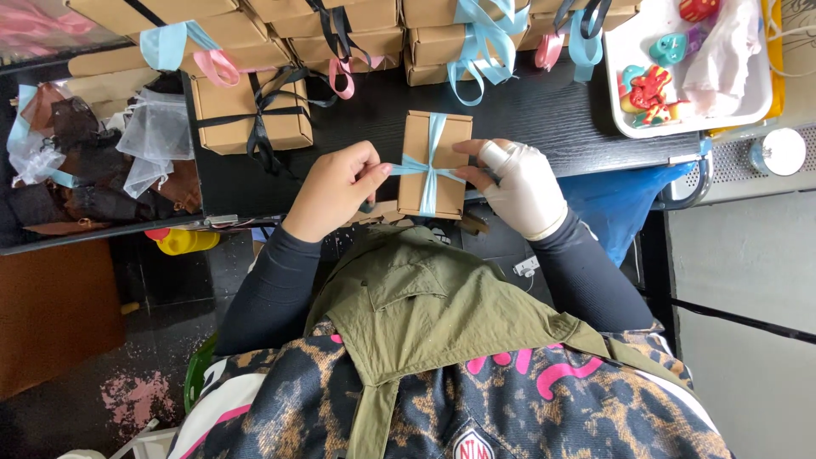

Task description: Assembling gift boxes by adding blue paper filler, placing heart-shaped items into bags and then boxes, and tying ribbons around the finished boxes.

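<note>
Small brown box (435,161) between both hands, left hand (333,189) grip pinching light-blue ribbon (406,167), gloved right hand (525,189) seemingly likewise

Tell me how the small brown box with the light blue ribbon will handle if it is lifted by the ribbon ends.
The box is probably stiff and light: it looks like thin cardboard with flat faces. The ribbon is likely floppy and a bit slippery, so it may slide unless pinched tight, as the left hand and right hand pinch its ends. Lying flat, the box seems unlikely to roll.
</note>
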